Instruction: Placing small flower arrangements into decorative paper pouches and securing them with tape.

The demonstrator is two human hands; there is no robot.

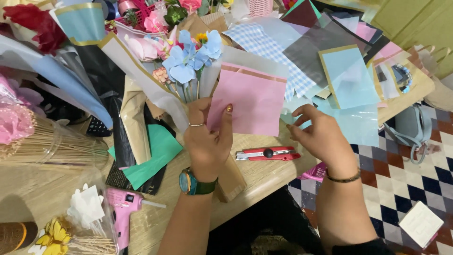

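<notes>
My left hand (206, 137), with a ring and a green wristwatch, grips the stems of a bouquet of blue and pink artificial flowers (188, 56) wrapped in brown and white paper, and pins a pink paper sheet (250, 101) against it with the thumb. My right hand (321, 134), with a dark bracelet, hovers just right of the pink sheet, fingers apart, touching a clear film sheet (351, 123). A red utility knife (266, 154) lies on the wooden table (264, 174) between my hands.
A pink glue gun (123, 208) lies at the table's front left beside bagged paper butterflies (52, 236). Wooden sticks (56, 146) lie left. Green paper (155, 153), checked, grey and light blue sheets (347, 75) cover the back. A grey bag (413, 127) sits on the checkered floor.
</notes>
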